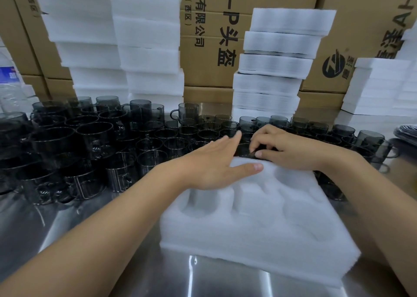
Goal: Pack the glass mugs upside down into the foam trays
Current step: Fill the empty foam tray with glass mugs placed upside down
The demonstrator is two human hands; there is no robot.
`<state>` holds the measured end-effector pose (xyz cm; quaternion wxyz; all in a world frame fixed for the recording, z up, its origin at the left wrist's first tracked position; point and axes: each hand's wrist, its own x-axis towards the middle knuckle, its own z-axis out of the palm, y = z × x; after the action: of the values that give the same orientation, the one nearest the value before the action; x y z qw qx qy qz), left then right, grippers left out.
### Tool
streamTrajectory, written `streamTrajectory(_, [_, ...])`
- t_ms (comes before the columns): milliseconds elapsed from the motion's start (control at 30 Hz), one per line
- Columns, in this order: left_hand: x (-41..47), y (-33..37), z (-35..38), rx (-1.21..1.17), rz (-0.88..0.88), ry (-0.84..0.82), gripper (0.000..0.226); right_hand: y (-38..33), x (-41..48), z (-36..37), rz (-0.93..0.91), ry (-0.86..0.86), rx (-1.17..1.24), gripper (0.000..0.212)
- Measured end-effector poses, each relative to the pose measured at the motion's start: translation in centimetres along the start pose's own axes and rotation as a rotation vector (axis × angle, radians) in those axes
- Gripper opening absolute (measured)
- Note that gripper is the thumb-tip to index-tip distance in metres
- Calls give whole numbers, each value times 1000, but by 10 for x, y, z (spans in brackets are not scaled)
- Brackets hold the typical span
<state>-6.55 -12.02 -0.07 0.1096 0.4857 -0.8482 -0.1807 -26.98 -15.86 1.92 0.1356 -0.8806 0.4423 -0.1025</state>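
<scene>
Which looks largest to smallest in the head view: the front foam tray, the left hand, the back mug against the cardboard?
1. Foam tray
2. Left hand
3. Back mug; it sits farther from the camera, so hand versus mug is unsure.

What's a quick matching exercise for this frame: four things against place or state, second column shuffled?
Things:
1. left hand
2. right hand
3. foam tray
4. foam stack

Places or states:
A. pinches a dark mug
B. stands behind the loose mugs, in front of the cardboard boxes
C. fingers straight, thumb on the tray's far edge
D. lies nearest on the metal table, visible pockets empty

Pairs: 1-C, 2-A, 3-D, 4-B
</scene>
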Motion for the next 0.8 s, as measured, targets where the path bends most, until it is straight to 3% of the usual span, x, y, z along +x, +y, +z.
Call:
streamTrajectory(67, [0, 1, -2, -174, 14, 139, 111, 0, -2, -3, -3, 25, 27, 18])
streamTrajectory(167, [4, 0, -5, -386, 11, 402, 85, -2, -3, -8, -18, 112, 35, 14])
streamTrajectory(267, [5, 0, -8, -606, -5, 530, 69, -6, -5, -11, -26, 223, 114, 17])
streamTrajectory(500, [8, -1, -16, -1192, -114, 559, 35, -34, 0, 12, -128, 571, 298, 22])
streamTrajectory(800, [7, -6, -18, -1309, -168, 514, 38, -44, 2, 31, -158, 581, 425, 20])
